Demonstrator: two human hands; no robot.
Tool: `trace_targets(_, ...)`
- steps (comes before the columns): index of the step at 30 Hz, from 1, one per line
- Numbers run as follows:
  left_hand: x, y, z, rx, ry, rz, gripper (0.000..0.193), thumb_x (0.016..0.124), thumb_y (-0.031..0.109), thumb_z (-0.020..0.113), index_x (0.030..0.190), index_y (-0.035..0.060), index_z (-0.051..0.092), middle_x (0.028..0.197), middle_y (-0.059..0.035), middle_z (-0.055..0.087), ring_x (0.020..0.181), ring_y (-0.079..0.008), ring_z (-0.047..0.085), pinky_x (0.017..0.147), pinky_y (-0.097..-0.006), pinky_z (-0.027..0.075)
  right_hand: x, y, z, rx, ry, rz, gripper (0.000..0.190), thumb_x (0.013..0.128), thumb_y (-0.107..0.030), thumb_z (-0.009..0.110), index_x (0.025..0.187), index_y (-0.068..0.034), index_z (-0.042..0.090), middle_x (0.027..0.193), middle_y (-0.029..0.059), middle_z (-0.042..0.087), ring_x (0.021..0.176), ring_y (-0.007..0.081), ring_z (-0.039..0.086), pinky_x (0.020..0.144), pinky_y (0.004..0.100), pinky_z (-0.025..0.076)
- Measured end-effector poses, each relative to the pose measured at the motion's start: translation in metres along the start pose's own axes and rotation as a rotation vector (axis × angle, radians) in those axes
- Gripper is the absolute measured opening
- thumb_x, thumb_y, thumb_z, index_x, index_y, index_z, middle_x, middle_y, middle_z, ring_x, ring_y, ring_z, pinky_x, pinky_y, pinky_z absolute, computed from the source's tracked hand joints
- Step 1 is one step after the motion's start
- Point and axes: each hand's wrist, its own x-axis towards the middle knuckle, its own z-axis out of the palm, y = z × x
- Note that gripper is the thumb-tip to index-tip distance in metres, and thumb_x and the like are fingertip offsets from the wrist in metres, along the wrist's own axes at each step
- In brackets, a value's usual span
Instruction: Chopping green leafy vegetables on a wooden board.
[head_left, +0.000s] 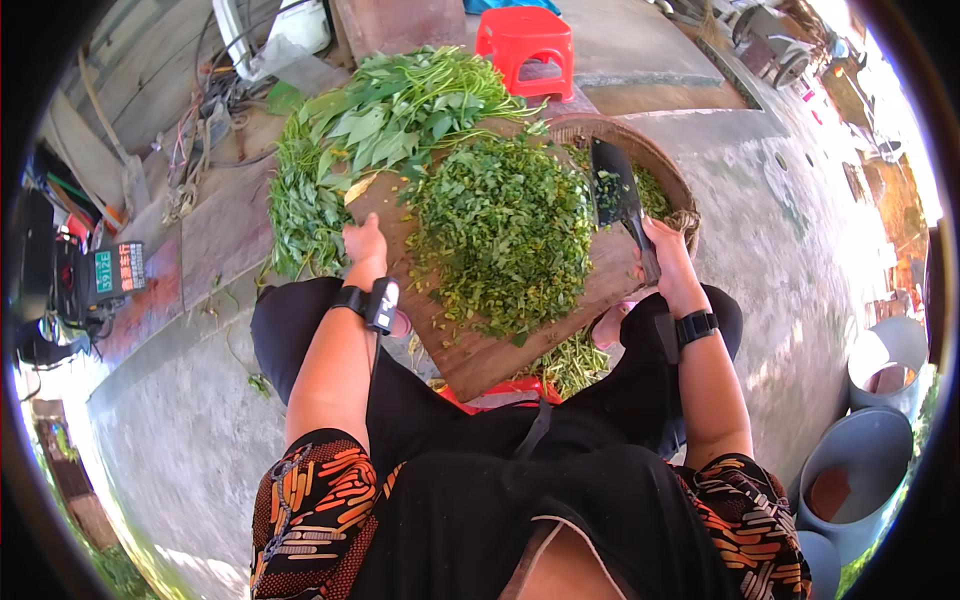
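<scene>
My right hand (666, 247) grips the wooden handle of a cleaver (616, 187). Green bits stick to its dark, broad blade, which is held over the rim side of a round woven basket (684, 176). A wooden chopping board (465, 356) lies before my knees, with a large heap of finely chopped greens (506, 232) on it. My left hand (366, 246) is at the board's left edge, beside uncut leafy stems (304, 202); whether its fingers grip the edge is unclear. More whole leafy greens (390, 120) are piled beyond the heap. Chopped greens also lie in the basket.
A red plastic stool (525, 49) stands beyond the greens. Cut stems (574, 364) lie under the board's near right side. Blue-grey buckets (855, 480) stand at far right. Cords and tools (199, 142) clutter the left, near a vehicle's rear (75, 262) bearing a plate.
</scene>
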Motion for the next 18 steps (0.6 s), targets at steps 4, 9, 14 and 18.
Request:
trace_targets(4, -0.036, 0.035, 0.027, -0.001, -0.023, -0.018, 0.048, 0.09, 0.039, 0.06, 0.104, -0.0068, 0.064, 0.103, -0.0261, 0.066, 0.099, -0.0432, 0.063, 0.086, -0.051, 0.048, 0.015, 0.013, -0.042, -0.002, 0.031, 0.122, 0.019, 0.098, -0.031, 0.052, 0.099, -0.014, 0.059, 0.063, 0.0021, 0.054, 0.045, 0.0161, 0.051, 0.039, 0.0302, 0.044)
trace_targets(9, -0.056, 0.04, 0.016, 0.173, -0.019, 0.009, 0.042, 0.093, 0.035, 0.055, 0.102, -0.0058, 0.063, 0.101, -0.0264, 0.067, 0.097, -0.0451, 0.062, 0.084, -0.0506, 0.047, 0.017, 0.027, -0.05, 0.074, -0.038, 0.15, 0.018, 0.099, -0.031, 0.051, 0.096, -0.013, 0.055, 0.063, 0.0026, 0.054, 0.045, 0.0159, 0.051, 0.039, 0.0302, 0.044)
trace_targets(14, -0.07, 0.039, 0.003, 0.062, -0.003, -0.001, 0.041, 0.094, 0.033, 0.054, 0.105, -0.0062, 0.061, 0.102, -0.0277, 0.066, 0.096, -0.0454, 0.061, 0.085, -0.0485, 0.046, 0.018, 0.024, -0.048, 0.079, -0.066, 0.191, 0.021, 0.1, -0.032, 0.048, 0.095, -0.012, 0.055, 0.063, 0.0024, 0.054, 0.047, 0.0137, 0.051, 0.04, 0.0287, 0.046)
trace_targets(18, -0.067, 0.041, 0.001, 0.101, 0.002, -0.035, 0.044, 0.094, 0.035, 0.054, 0.108, -0.0058, 0.06, 0.104, -0.0276, 0.065, 0.097, -0.0452, 0.061, 0.085, -0.0493, 0.046, 0.026, 0.024, -0.017, 0.03, -0.186, 0.206, 0.019, 0.099, -0.031, 0.051, 0.099, -0.012, 0.058, 0.063, 0.0034, 0.053, 0.042, 0.0161, 0.051, 0.036, 0.028, 0.044)
